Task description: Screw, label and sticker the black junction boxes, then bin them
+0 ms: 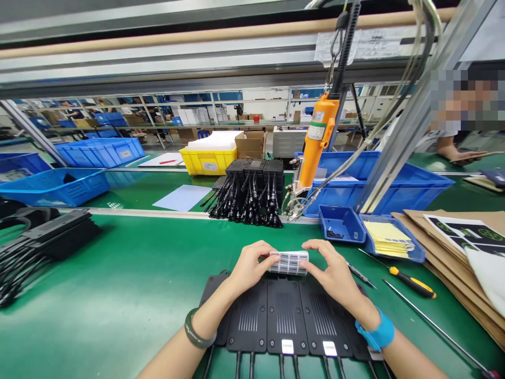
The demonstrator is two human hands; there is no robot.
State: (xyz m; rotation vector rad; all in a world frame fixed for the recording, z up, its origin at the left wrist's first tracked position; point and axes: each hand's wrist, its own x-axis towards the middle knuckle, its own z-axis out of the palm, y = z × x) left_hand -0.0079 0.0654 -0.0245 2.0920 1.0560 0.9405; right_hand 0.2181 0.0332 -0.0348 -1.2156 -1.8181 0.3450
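A curled white sheet of printed labels is held up above a row of flat black boxes. My left hand pinches its left end between thumb and fingers. At the other end, my right hand has its thumb on the labels and its index finger curved near the top edge. Below lie several black boxes with cables, side by side, vents facing up and cables toward me. One white label sits on the lower edge of the middle box, and another label on the box to its right.
An orange electric screwdriver hangs ahead. Behind the hands stand stacked black boxes; more black units lie left. At right are a blue screw bin, a tray of yellow paper, a yellow-black screwdriver and cardboard sheets.
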